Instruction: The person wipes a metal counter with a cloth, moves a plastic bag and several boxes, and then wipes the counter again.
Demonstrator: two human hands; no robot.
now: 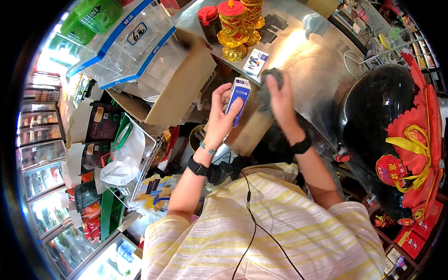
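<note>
Tilted upright in my left hand [222, 108] is a small blue and white carton [239, 96], my thumb pressed on its blue face. My right hand [284, 99] grips a crumpled dark grey cloth [266, 89], slightly blurred, to the right of the carton and apart from it. Just beyond both hands, a white box [256, 63] with printed writing lies at the near edge of the metal counter [297, 66]. Gold and red ornamental candles [232, 35] stand behind that box, beside a dark jar with a red lid [209, 22].
An open cardboard box [182, 80] and clear plastic bins [129, 42] stand at the upper left. A wire basket [140, 164] holding white plastic is below them. On the right sits a large black glossy jar [378, 101] with red cloth and yellow ribbon. Lit coolers [45, 178] line the far left.
</note>
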